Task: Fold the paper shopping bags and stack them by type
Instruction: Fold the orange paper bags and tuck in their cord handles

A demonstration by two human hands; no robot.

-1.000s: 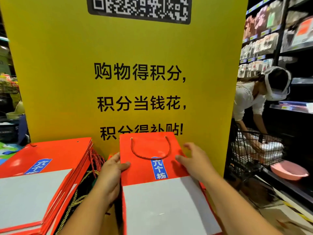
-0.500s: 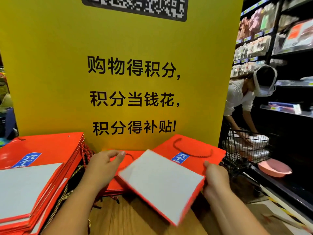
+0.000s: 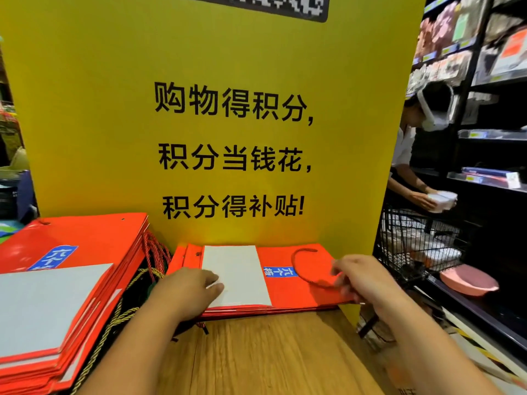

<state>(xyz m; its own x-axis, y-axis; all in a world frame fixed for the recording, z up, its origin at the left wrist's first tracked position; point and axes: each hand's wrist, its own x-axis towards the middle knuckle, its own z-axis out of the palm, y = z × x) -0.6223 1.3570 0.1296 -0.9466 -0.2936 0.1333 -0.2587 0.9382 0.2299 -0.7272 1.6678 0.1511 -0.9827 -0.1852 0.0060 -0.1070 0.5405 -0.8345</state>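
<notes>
A folded orange paper bag [image 3: 288,292] with a white bottom panel, a blue label and an orange rope handle lies flat on top of a low stack of like bags against the yellow board. My left hand [image 3: 188,292] rests on its left end, fingertips touching the white panel. My right hand [image 3: 362,277] hovers at its right edge with loosely bent fingers by the rope handle; it is blurred. A taller stack of larger orange bags [image 3: 71,269] stands at the left, with rope handles hanging off its side.
The bags lie on a wooden table [image 3: 271,354]. A big yellow sign board [image 3: 214,109] stands right behind them. To the right a person [image 3: 413,155] handles goods over a black wire trolley [image 3: 419,246] beside dark shelves; a pink bowl [image 3: 467,280] sits low there.
The bag that I held upright, then tilted and turned, now lies flat on the small stack, handle to the right. My left hand has come down onto it; the right has let go.
</notes>
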